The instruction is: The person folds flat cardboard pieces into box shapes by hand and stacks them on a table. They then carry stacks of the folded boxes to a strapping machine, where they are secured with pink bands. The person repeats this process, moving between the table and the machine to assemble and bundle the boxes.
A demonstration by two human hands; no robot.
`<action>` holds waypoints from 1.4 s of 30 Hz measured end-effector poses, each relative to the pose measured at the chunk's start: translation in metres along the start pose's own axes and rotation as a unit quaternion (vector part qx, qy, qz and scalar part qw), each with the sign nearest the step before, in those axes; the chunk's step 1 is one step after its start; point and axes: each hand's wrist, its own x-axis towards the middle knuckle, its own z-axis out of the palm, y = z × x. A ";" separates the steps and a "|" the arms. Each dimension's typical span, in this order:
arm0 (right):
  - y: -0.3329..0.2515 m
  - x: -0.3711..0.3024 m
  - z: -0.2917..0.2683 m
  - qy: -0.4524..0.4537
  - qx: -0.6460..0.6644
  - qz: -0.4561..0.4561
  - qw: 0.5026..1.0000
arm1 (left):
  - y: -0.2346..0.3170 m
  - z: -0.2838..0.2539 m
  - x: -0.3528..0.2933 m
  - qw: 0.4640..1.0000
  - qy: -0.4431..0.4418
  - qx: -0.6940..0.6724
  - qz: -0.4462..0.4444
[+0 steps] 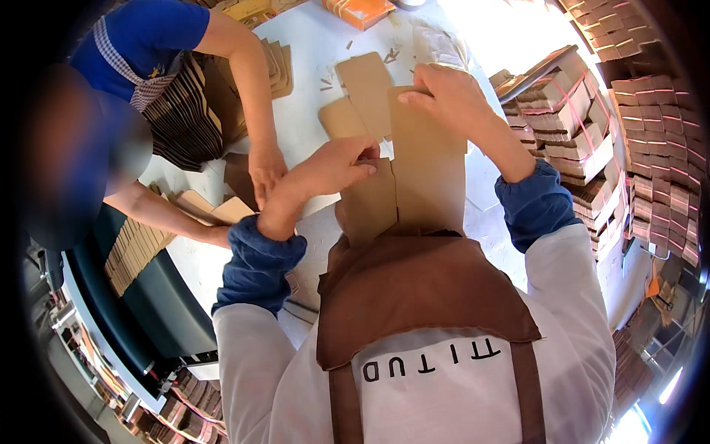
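Observation:
Upright before my chest is a brown cardboard piece [429, 159], with a taller panel on the right and a shorter panel [370, 196] on the left. A seam or slit runs between them; I cannot tell whether they are one sheet. My right hand [451, 96] pinches the taller panel's top edge between thumb and fingers. At the shorter panel's upper edge my left hand [336, 169] is closed, thumb against the card. Just beyond lies another flat cardboard piece [366, 78] with rounded corners, partly covered by the held one.
At my left a co-worker in a blue top reaches over the white table [310, 44]; the co-worker's hand [266, 170] is close to my left wrist. Cardboard rows stand on a dark green machine belt [166, 296]. Tied cardboard bundles [569, 126] are stacked at right. An orange box [360, 10] sits far back.

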 end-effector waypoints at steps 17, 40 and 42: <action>-0.045 -0.037 0.003 -0.113 -0.091 -0.199 0.969 | -0.008 0.003 0.012 0.982 -0.079 -0.167 -0.028; -0.038 -0.027 -0.014 -0.460 0.003 -0.160 0.873 | 0.007 0.047 0.013 0.979 -0.030 -0.199 -0.043; -0.039 -0.025 -0.011 -0.471 -0.001 -0.154 0.868 | 0.006 0.048 0.009 0.982 -0.015 -0.186 -0.043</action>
